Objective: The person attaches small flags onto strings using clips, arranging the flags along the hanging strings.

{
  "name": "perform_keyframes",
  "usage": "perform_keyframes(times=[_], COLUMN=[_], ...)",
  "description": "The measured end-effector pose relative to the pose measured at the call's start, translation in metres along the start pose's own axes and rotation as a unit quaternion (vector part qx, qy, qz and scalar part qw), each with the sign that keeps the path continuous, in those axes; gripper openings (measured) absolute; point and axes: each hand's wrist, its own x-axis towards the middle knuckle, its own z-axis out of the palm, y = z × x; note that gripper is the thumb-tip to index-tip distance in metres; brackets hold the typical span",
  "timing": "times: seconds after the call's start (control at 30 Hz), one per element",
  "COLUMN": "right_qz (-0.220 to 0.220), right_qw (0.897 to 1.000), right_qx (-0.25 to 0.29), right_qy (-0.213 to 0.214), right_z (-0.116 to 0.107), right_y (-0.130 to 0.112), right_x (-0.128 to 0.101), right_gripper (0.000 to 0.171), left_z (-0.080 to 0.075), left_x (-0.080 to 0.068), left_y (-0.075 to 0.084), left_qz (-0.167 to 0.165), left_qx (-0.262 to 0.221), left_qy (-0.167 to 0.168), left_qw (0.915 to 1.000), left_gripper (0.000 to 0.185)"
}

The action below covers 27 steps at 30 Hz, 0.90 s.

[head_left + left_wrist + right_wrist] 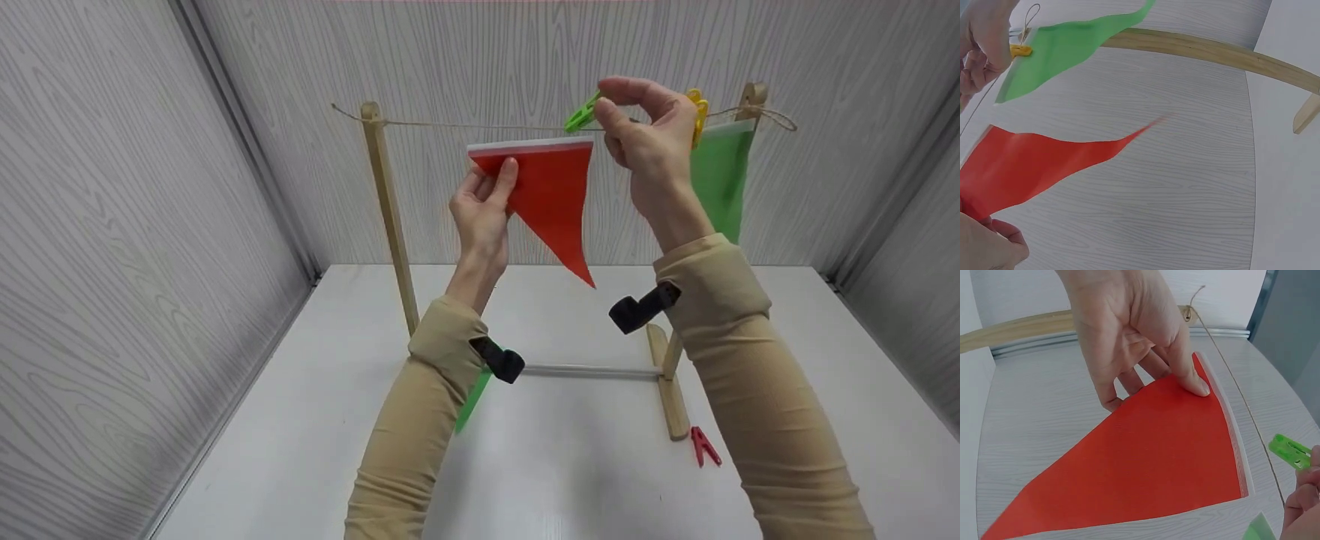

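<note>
A red triangular pennant [555, 187] with a white top edge hangs from my left hand [484, 210], thumb in front and fingers behind its left corner. Its white edge lies just under the string [480, 125] in the head view. My right hand [652, 127] pinches a green clothespin [583, 112] between thumb and fingertips, beside the string above the pennant's right corner. Behind that hand, a yellow clothespin [697, 116] grips a green pennant [724, 176] at the string's right end. The right wrist view shows the green clothespin [1291, 451] close to the string.
Two wooden posts, left [388, 210] and right [752, 95], carry the string, with a crossbar [589, 370] low between them. A red clothespin [703, 447] lies on the white table [570, 457] by the right foot. Another green piece [472, 401] shows behind the left sleeve.
</note>
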Motion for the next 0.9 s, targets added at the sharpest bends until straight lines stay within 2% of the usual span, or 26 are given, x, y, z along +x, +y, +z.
perform_keyframes(times=[0.17, 0.33, 0.47, 0.67, 0.9], right_qz=[-0.053, -0.080, -0.065, -0.011, 0.011], right_qw=[0.998, 0.996, 0.997, 1.000, 0.999], right_qx=[-0.013, -0.024, -0.023, -0.026, -0.027], right_qy=[-0.026, -0.027, -0.020, -0.004, -0.018], right_z=[0.000, 0.000, 0.001, 0.005, 0.008], right_y=[0.004, 0.005, 0.003, -0.001, 0.000], right_x=[0.002, 0.004, 0.004, 0.007, 0.006], right_gripper=[0.031, 0.037, 0.031, 0.027, 0.029], left_z=[0.004, 0.006, 0.008, 0.011, 0.012], left_x=[0.000, 0.001, 0.001, 0.002, 0.003], left_y=[0.001, 0.002, 0.002, 0.004, 0.005], left_qz=[-0.007, -0.008, -0.007, -0.003, -0.013], left_qx=[-0.013, -0.015, -0.016, -0.015, -0.013], left_qy=[-0.004, -0.019, -0.020, -0.019, -0.020], left_qw=[0.9999, 0.9997, 0.9996, 0.9997, 0.9996], left_gripper=[0.032, 0.030, 0.030, 0.031, 0.031])
